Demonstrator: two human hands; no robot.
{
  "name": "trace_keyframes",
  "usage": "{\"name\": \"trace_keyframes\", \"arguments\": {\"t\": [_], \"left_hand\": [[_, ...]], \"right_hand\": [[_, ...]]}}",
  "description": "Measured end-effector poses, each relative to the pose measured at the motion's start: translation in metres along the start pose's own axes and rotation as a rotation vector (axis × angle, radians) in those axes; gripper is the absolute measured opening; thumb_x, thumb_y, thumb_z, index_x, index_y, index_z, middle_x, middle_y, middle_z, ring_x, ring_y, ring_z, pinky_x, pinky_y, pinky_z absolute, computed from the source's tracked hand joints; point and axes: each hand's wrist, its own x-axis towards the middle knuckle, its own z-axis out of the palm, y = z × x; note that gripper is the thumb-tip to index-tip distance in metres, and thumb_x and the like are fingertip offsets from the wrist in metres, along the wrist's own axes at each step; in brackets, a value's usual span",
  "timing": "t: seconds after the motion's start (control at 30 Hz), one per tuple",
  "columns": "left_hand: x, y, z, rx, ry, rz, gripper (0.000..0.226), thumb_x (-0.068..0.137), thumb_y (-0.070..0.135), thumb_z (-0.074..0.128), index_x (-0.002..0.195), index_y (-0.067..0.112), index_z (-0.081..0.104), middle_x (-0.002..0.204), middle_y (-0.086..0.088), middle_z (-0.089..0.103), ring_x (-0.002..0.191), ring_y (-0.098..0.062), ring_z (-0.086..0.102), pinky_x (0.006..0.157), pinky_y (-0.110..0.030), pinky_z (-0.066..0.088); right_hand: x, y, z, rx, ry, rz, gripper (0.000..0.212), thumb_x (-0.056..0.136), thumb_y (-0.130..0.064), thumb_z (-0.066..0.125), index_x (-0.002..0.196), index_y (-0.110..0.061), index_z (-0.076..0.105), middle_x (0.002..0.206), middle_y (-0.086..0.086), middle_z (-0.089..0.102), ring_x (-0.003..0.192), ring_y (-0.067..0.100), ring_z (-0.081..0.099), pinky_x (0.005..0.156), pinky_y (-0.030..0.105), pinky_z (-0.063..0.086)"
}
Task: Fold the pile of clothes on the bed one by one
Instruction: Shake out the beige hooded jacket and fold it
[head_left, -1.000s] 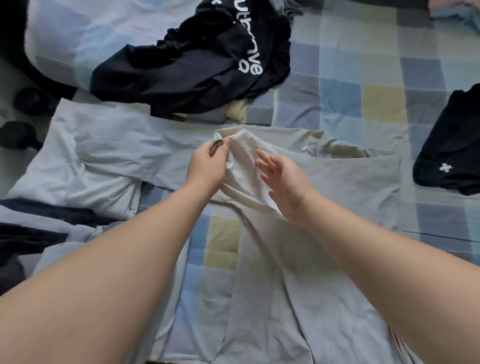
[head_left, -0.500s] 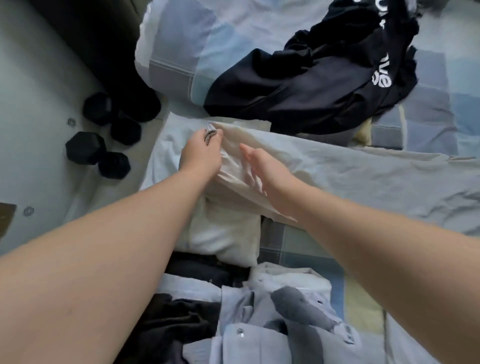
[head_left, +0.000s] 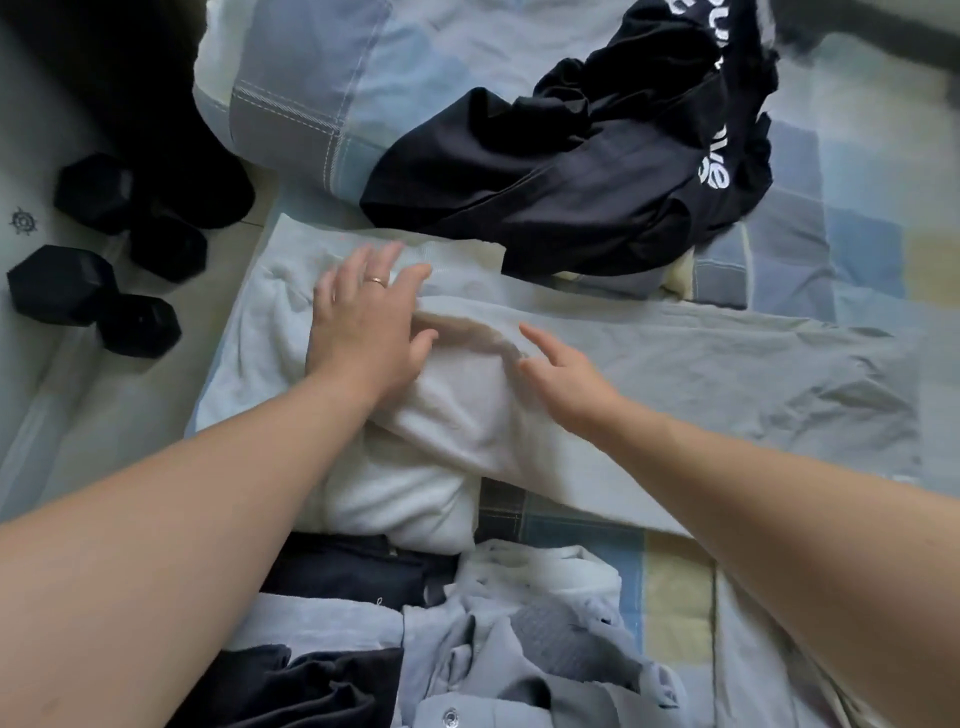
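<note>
Where the garment (head_left: 675, 374) is laid: across the middle of the sheet (head_left: 857, 234), spread from left to right, with its left end lying over a white cloth (head_left: 405, 493).
Garment: pale grey-beige and creased; a raised fold (head_left: 467, 327) is seen between the two hands.
Left hand (head_left: 363, 327): laid palm down on the garment's left end; the fingers (head_left: 387, 260) are straight and spread apart, and nothing is gripped.
Ring (head_left: 377, 281): worn on one finger of the left hand.
Right hand (head_left: 566, 379): held just right of the fold, with fingers straight and slightly apart; whether the tips touch the cloth cannot be told.
White cloth: bunched under the garment's left end and shown on both sides of the left forearm.
Pile (head_left: 467, 649): heaped at the near edge, just below the white cloth; grey, dark and white pieces are mixed, and a metal snap (head_left: 450, 717) is seen on a grey one.
Black top (head_left: 571, 171): crumpled beyond the garment, marked with white lettering, its lower edge lying over the garment's far edge and its left part resting on a pillow (head_left: 322, 78).
Sheet: checked in blue, grey and yellow.
Dumbbells (head_left: 93, 275): black, set on the floor (head_left: 31, 156) left of the white cloth.
</note>
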Motion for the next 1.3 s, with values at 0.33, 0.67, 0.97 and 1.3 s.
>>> {"name": "trace_keyframes", "arguments": {"t": [0.33, 0.67, 0.97, 1.3], "left_hand": [[0.043, 0.082, 0.054, 0.18, -0.171, 0.159, 0.053, 0.101, 0.054, 0.043, 0.141, 0.02, 0.047, 0.146, -0.004, 0.049, 0.134, -0.029, 0.041, 0.106, -0.042, 0.031], [0.064, 0.067, 0.073, 0.185, -0.032, 0.123, 0.03, 0.101, 0.05, 0.045, 0.09, 0.022, 0.048, 0.094, -0.004, 0.065, 0.093, -0.029, 0.053, 0.081, -0.041, 0.035], [0.095, 0.047, 0.079, 0.1, 0.139, -0.016, 0.033, 0.106, 0.046, 0.033, 0.095, 0.015, 0.039, 0.083, -0.004, 0.053, 0.073, -0.03, 0.048, 0.056, -0.039, 0.031], [0.094, 0.045, 0.112, -0.079, 0.203, -0.165, 0.042, 0.103, 0.053, 0.041, 0.093, 0.012, 0.039, 0.083, -0.004, 0.049, 0.075, -0.032, 0.045, 0.062, -0.042, 0.033]], "right_hand": [[0.062, 0.094, -0.083, -0.532, 0.183, 0.069, 0.064, 0.096, -0.027, 0.047, 0.156, -0.032, 0.026, 0.159, -0.002, 0.035, 0.148, 0.023, 0.027, 0.117, 0.051, 0.026], [0.103, 0.144, -0.116, -0.819, 0.368, -0.026, 0.011, 0.093, -0.028, 0.052, 0.095, -0.025, 0.063, 0.097, 0.001, 0.056, 0.11, 0.031, 0.055, 0.089, 0.04, 0.028], [0.148, 0.111, -0.109, -0.598, 0.605, -0.024, 0.022, 0.099, -0.028, 0.05, 0.106, -0.023, 0.07, 0.115, 0.009, 0.06, 0.113, 0.037, 0.055, 0.093, 0.044, 0.037], [0.156, 0.166, -0.071, -0.46, 0.719, -0.247, 0.017, 0.098, -0.022, 0.055, 0.105, -0.008, 0.064, 0.111, 0.015, 0.058, 0.091, 0.04, 0.052, 0.099, 0.053, 0.04]]}}
